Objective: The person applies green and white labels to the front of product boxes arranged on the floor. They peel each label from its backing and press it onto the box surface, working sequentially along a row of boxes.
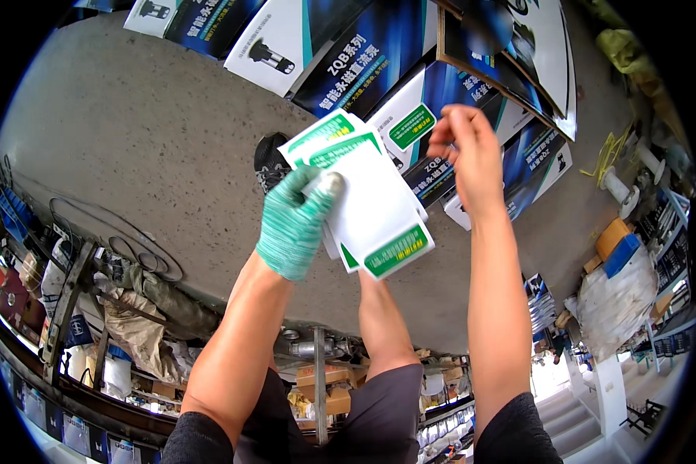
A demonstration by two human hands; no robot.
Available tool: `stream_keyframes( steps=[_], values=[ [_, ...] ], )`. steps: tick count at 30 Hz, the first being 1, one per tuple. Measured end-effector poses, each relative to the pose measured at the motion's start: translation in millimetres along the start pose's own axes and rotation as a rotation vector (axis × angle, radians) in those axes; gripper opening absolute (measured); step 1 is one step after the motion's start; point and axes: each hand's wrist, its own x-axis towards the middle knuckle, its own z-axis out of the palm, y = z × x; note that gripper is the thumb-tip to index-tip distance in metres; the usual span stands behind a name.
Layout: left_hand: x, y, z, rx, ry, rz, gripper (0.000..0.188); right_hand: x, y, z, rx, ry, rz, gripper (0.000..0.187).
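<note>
My left hand (296,224), in a green striped knit glove, is closed on a stack of white label sheets (369,201) with green printed blocks. Its thumb presses on the top sheet, and the sheets fan out unevenly. My bare right hand (472,155) is to the right of the stack, its fingers curled into a pinch. At its fingertips is a single green label (414,127) with a white border, seen against a printed carton (441,97). The fingers partly hide where they meet the label's right edge.
Several blue, black and white cartons (367,58) stand in a slanting row ahead, one with raised flaps (510,69). Below the stack's far left edge is a black shoe (271,161). Yellow cord (612,151) and spools lie right; a metal frame (66,309) and hoses are left.
</note>
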Motion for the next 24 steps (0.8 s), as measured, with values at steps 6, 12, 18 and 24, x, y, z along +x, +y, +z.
stream_keyframes(
  steps=[6, 12, 18, 24],
  values=[
    [-1, 21, -12, -0.194, 0.021, 0.086, 0.03, -109, -69, 31, -0.333, -0.338, -0.015, 0.044],
    [-40, 65, -8, -0.126, -0.01, 0.195, 0.025, -150, -153, 64, -0.303, -0.327, -0.053, 0.057],
    [-58, 101, -14, -0.193, 0.059, 0.278, 0.024, -160, -185, 57, 0.043, -0.525, 0.067, 0.058],
    [-81, 118, -17, -0.017, 0.144, 0.348, 0.022, -176, -186, 60, -0.003, -0.536, 0.027, 0.058]
  ],
)
